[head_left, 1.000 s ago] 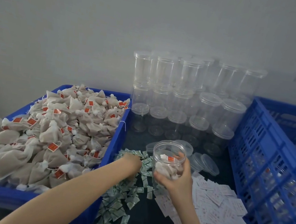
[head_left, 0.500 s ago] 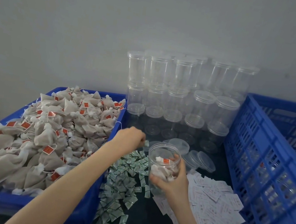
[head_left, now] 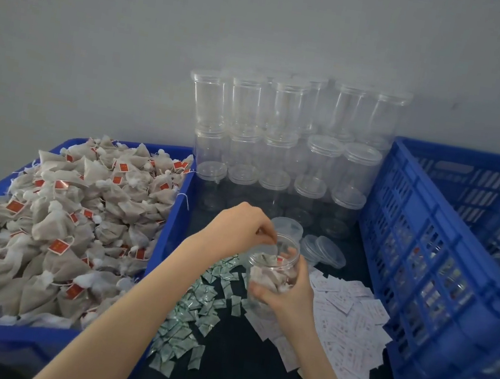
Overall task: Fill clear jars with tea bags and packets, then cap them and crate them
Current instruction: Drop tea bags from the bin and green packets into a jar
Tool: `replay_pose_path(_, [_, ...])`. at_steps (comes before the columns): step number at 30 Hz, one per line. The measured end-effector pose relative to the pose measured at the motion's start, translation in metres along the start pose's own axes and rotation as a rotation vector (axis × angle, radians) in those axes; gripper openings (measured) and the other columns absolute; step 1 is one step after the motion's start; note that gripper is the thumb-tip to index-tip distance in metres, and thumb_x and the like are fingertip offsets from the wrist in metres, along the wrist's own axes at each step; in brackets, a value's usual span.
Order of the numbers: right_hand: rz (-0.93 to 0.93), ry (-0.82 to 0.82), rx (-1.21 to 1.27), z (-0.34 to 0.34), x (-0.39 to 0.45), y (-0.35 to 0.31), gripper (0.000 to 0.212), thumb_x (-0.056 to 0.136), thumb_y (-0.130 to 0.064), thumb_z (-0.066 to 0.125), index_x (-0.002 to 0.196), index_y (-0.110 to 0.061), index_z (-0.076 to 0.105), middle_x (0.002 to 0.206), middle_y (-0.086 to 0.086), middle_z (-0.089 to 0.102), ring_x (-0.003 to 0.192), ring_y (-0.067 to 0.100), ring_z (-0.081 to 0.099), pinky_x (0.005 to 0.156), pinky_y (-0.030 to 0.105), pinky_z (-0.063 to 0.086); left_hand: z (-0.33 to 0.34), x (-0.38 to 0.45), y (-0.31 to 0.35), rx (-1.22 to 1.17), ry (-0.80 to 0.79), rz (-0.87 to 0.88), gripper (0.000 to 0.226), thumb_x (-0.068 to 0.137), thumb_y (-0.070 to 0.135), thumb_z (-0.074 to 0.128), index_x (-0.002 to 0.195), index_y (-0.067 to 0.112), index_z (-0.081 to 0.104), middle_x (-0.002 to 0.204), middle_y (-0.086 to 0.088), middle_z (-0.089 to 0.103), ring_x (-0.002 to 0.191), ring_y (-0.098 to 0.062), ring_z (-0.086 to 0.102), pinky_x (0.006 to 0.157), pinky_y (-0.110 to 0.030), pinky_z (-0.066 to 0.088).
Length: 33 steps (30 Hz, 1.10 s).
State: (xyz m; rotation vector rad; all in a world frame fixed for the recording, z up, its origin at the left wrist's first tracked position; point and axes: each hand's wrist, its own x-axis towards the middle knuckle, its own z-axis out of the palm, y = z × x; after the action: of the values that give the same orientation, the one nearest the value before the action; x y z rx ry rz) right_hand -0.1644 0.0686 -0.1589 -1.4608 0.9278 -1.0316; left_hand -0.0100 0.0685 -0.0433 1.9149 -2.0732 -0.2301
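My right hand (head_left: 286, 295) grips an open clear jar (head_left: 274, 269) that holds several tea bags, just above the dark table. My left hand (head_left: 241, 230) hovers at the jar's mouth with its fingertips pinched together over the opening; a small packet seems to be between them, though it is blurred. Small green-white packets (head_left: 191, 313) lie scattered on the table under my left forearm. White paper slips (head_left: 348, 324) are spread to the right of the jar. Loose clear lids (head_left: 324, 250) lie behind the jar.
A blue bin (head_left: 174, 210) heaped with tea bags (head_left: 68, 220) fills the left side. Stacked empty capped jars (head_left: 280, 148) stand against the grey wall. A tall blue slatted crate (head_left: 442, 283) stands at the right, with jars dimly visible inside.
My left hand rose from the pile of green-white packets and moved right to the jar's mouth. My right hand kept hold of the jar and drew it slightly nearer.
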Motion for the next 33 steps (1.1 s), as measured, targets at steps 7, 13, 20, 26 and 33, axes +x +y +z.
replay_pose_path(7, [-0.005,0.1,-0.002,-0.04,-0.005,-0.002,0.1,0.039,-0.038,0.092,0.129,-0.039,0.048,0.12,-0.012,0.063,0.107,0.003,0.064,0.088,0.024,0.055,0.049,0.022,0.002,-0.183,0.124,-0.249,0.018,0.092,0.02,0.06,0.104,0.024,0.073,0.102,0.002,0.072,0.095,-0.018,0.066,0.087,-0.038,0.054])
replay_pose_path(13, [-0.031,0.182,-0.051,-0.072,-0.008,0.004,0.088,0.06,-0.012,0.094,0.124,-0.048,0.046,0.116,-0.012,0.064,0.095,-0.004,0.067,0.073,0.011,0.053,0.125,0.023,0.015,-0.016,-0.191,-0.14,0.022,0.09,0.027,0.063,0.11,0.018,0.068,0.109,-0.002,0.069,0.099,-0.019,0.063,0.078,-0.032,0.05])
replay_pose_path(20, [-0.022,0.221,-0.042,-0.087,-0.012,0.01,0.087,0.061,-0.007,0.093,0.122,-0.048,0.047,0.112,-0.015,0.067,0.095,-0.005,0.067,0.072,0.009,0.052,0.159,0.026,0.025,0.053,-0.117,-0.127,0.024,0.089,0.029,0.058,0.107,0.019,0.068,0.113,-0.003,0.061,0.102,-0.022,0.059,0.082,-0.033,0.048])
replay_pose_path(26, [0.008,0.221,-0.024,-0.093,-0.015,0.01,0.088,0.06,-0.014,0.094,0.127,-0.044,0.046,0.122,-0.01,0.064,0.105,0.003,0.066,0.088,0.022,0.055,0.16,0.025,0.016,-0.097,-0.059,-0.18,0.01,0.085,0.022,0.064,0.094,0.02,0.068,0.099,0.003,0.067,0.092,-0.016,0.062,0.075,-0.032,0.051])
replay_pose_path(33, [0.039,0.237,-0.028,-0.101,-0.023,0.009,0.09,0.061,-0.01,0.093,0.133,-0.038,0.045,0.123,-0.009,0.062,0.107,0.006,0.065,0.093,0.028,0.055,0.151,0.028,0.004,-0.157,-0.037,-0.188,0.004,0.088,0.021,0.065,0.087,0.024,0.064,0.092,0.009,0.066,0.088,-0.013,0.062,0.067,-0.027,0.046])
